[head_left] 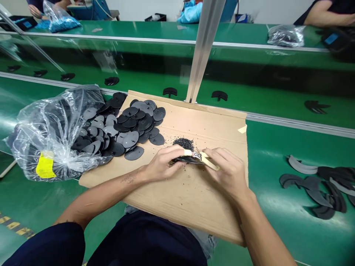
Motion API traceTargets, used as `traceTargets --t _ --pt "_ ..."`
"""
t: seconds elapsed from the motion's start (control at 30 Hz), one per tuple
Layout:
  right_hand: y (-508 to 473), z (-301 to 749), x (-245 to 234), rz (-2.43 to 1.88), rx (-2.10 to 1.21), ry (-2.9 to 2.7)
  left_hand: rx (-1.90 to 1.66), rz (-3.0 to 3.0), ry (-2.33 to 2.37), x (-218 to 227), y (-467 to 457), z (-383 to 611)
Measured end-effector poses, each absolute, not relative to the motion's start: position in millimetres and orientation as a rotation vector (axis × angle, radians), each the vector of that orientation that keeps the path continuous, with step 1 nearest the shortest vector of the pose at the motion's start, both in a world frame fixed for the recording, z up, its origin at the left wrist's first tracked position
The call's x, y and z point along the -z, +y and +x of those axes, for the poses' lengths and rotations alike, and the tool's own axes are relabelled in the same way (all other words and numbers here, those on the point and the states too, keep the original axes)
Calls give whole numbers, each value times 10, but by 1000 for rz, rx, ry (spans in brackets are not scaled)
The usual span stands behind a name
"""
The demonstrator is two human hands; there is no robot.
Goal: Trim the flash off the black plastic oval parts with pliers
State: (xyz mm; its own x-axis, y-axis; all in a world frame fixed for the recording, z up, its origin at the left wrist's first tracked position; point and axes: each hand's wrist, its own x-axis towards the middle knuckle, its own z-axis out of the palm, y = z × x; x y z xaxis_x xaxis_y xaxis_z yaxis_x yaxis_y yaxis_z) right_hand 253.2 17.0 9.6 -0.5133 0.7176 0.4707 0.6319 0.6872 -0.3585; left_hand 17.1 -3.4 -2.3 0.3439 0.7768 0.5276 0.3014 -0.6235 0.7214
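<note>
Over a cardboard sheet [166, 197], my right hand [229, 168] is closed round the pale yellow handles of small nippers [205, 159]. The metal head of the nippers points left, toward my left fingertips. My left hand [166, 162] pinches a dark flat plastic part [190, 160], mostly hidden behind the fingers and nippers. A pale yellow wrap covers one left fingertip. Just beyond the hands lies a heap of tiny black plastic clippings [183, 143]. To the left, black oval plastic discs [138, 122] are piled on the cardboard.
A clear plastic bag [59, 129] spills more discs at left. Black curved parts [318, 184] lie on the green table at right. Beyond a metal post [203, 51], black parts [170, 91] sit spaced along a green surface. Two other people's arms show at the far bench [155, 31].
</note>
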Motion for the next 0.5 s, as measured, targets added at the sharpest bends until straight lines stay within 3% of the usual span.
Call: traceTargets --t 0.3,0.5 --pt "342 2701 135 -1419 57 -2375 -1245 1991 1135 21 16 167" --pt "321 2649 69 -1137 -158 -2345 -1180 2001 1143 89 16 224"
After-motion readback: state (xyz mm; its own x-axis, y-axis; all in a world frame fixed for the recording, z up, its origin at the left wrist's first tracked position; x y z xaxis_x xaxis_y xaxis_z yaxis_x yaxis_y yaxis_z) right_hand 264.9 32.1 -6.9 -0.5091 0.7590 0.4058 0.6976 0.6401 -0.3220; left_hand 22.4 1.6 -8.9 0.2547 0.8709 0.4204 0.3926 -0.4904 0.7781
